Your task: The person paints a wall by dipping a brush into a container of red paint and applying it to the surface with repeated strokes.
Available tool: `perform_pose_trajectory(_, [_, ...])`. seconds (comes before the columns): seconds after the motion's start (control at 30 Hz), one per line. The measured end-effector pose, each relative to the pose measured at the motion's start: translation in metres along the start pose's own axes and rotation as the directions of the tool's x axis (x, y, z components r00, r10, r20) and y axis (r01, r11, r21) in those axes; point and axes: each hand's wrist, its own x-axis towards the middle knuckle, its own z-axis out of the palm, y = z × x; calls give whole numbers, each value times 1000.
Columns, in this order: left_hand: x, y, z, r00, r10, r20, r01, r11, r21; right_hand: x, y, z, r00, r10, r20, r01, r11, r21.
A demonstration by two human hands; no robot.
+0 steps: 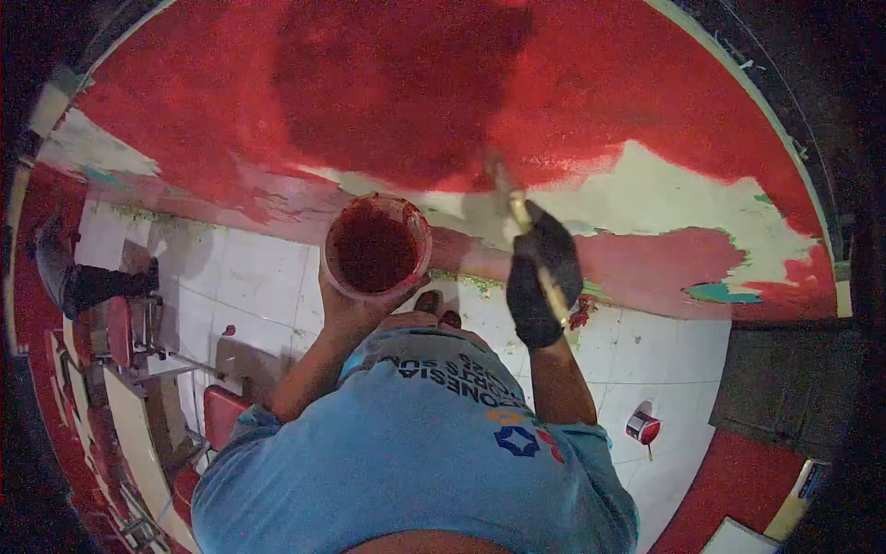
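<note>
The left hand (358, 310) cups a round tub (424, 240) from below and from the near side, its grip spread wide to fit the curve, thumb and fingers on opposite sides; the tub's mouth faces up, with red paint (372, 249) inside and smears along the rim. The dark-gloved right hand (544, 272) has its grip closed around the handle of a brush (521, 214), whose lower end sticks out below the fist. The brush slants up toward the partly red wall (194, 102), just right of the tub and apart from it. Its head is blurred, so whether it touches the wall cannot be told.
</note>
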Motion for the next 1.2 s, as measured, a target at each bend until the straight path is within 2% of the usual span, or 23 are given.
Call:
perform_pose_trajectory(0.03, [-1,2,-1,1000,12,-3,-12,1000,-13,3,1,1,996,70,-49,-58,976,209])
perform_pose_trajectory(0.13, [-5,7,-4,999,-34,-20,33,999,-40,-10,-13,-17,981,-70,-183,14,956,-293])
perform_pose_trajectory(0.17, [-6,8,-5,999,-35,-23,34,999,-34,-12,-8,-16,981,-69,-181,14,958,-288])
perform_pose_trajectory(0.23, [-7,7,-8,998,10,-69,-4,996,86,-17,5,-12,954,-277,-115,281,960,15])
perform_pose_trajectory(0.27, [-8,5,-8,998,11,-67,-5,996,91,-21,-7,0,953,299,51,-252,686,683])
perform_pose_trajectory(0.3, [-8,3,-8,997,4,-83,0,999,43,-15,13,8,989,-123,-80,144,917,373])
perform_pose_trajectory(0.33, [-9,2,-8,995,-3,-100,2,1000,-6,-3,20,15,841,-539,-42,539,842,-9])
perform_pose_trajectory(0.37, [-9,6,-8,995,-1,-97,0,1000,-2,-10,15,11,993,23,119,-51,969,240])
perform_pose_trajectory(0.43, [-8,17,-10,998,31,-54,-25,993,112,-5,13,3,999,0,45,-13,958,288])
perform_pose_trajectory(0.5, [-14,15,-11,996,16,-82,-9,996,86,-7,25,-7,963,-195,-184,200,980,11])
perform_pose_trajectory(0.53, [-17,14,-12,994,-4,-106,10,998,57,-10,23,-7,963,-198,-181,204,979,15])
perform_pose_trajectory(0.63, [-23,17,-14,993,-53,-108,55,998,16,-19,8,0,955,-275,-109,282,958,48])
perform_pose_trajectory(0.73, [-29,21,-14,990,-78,-121,83,996,41,-14,9,20,994,-109,10,99,937,335])
perform_pose_trajectory(0.77, [-32,18,-15,990,-73,-124,79,996,44,-12,10,17,994,-94,-48,105,930,352])
perform_pose_trajectory(0.8, [-35,13,-17,990,-38,-137,57,989,138,-7,12,11,991,-80,-106,114,922,369])
perform_pose_trajectory(0.83, [-38,10,-18,989,-4,-149,39,972,231,0,18,5,976,-141,-164,154,986,67])
perform_pose_trajectory(0.87, [-40,10,-19,988,-3,-153,39,972,230,-2,15,-7,950,-209,-233,222,974,34])
perform_pose_trajectory(0.93, [-46,11,-21,981,-129,-147,137,989,47,-9,-13,-24,926,-86,-366,84,996,-21])
perform_pose_trajectory(0.97, [-47,12,-21,980,-138,-140,146,988,48,-13,-14,-21,928,-77,-364,73,997,-25])
perform_pose_trajectory(1.03, [-47,15,-20,987,-90,-133,103,991,89,-18,-15,-17,805,-136,-578,84,990,-116])
perform_pose_trajectory(1.07, [-46,14,-20,988,-90,-123,100,992,81,-13,10,-16,735,-443,-514,440,888,-136])
perform_pose_trajectory(1.13, [-43,14,-19,987,-116,-114,124,990,65,-17,19,4,837,-424,-345,352,901,-254])
perform_pose_trajectory(1.2, [-34,6,-17,997,-40,-72,40,999,-9,-21,16,20,906,-388,-168,377,921,-98])
